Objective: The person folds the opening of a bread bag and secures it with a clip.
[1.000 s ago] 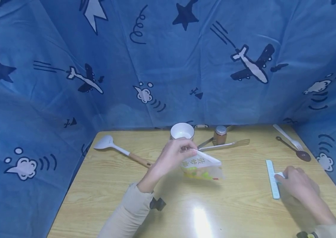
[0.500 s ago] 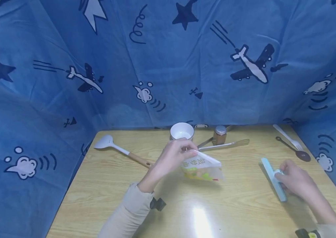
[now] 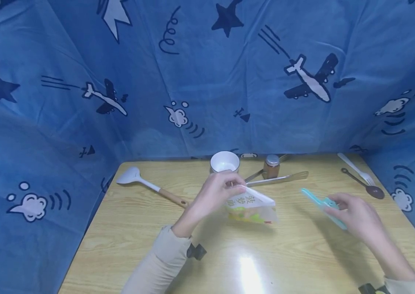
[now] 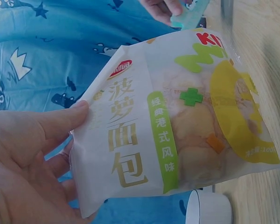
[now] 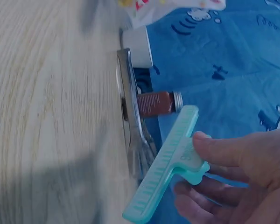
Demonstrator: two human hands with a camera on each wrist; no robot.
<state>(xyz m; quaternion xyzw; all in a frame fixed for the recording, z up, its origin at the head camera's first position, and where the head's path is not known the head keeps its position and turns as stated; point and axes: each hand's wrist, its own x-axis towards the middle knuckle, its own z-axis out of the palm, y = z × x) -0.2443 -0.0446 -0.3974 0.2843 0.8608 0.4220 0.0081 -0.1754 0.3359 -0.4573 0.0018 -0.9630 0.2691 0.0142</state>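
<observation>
My left hand (image 3: 216, 192) pinches the edge of a plastic bread bag (image 4: 144, 135), white with a see-through window showing pale buns. In the head view the bag (image 3: 249, 206) hangs over the middle of the table. My right hand (image 3: 358, 214) grips a mint-green bag clip (image 5: 165, 163) by its handle, thumb on one side and fingers on the other. The clip (image 3: 312, 197) is raised above the table to the right of the bag, its long bar slanting, with a gap between it and the bag. In the right wrist view, the bar's ridged length shows plainly.
Behind the bag stand a white bowl (image 3: 225, 161) and a small jar (image 3: 271, 166) with a metal lid, metal tongs (image 3: 292, 177) lying by it. A white turner (image 3: 134, 176) with a wooden handle lies left. A fork (image 3: 356, 169) and brown spoon (image 3: 373, 191) lie at the right edge.
My right hand has lifted the clip off the table and carried it left towards the bag, tilting it. The left hand and bag have stayed nearly still.
</observation>
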